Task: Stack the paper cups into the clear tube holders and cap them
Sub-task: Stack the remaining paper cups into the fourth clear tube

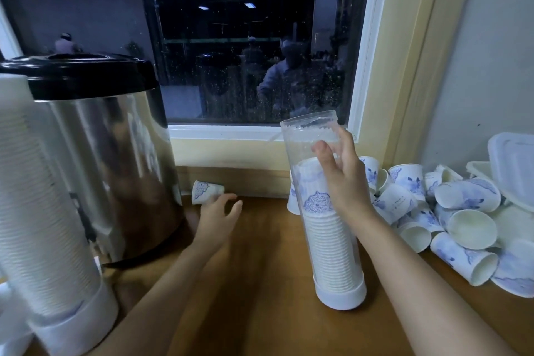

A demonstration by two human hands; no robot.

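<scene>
Closest in, a filled tube (43,211) stands blurred at the left edge, beside the urn (109,153). Both bare forearms stretch out over the table (260,283).

Right hand (344,179) grips the second tube (329,246) near its open top, thumb in front and fingers round the back. That tube stands slightly tilted on its white base (341,295), with cups stacked inside to roughly two-thirds.

Left hand (219,214) holds nothing, fingers loose and spread. It reaches toward a lone cup (206,191) lying on its side against the urn; whether it touches I cannot tell. More cups lie in a pile (462,211) right of the second tube.

Stacking looks like the step in hand, with capping yet to come. The next move calls for closing on the lone cup, turning it to match the stack, and dropping it through the open top while the right hand steadies.
</scene>
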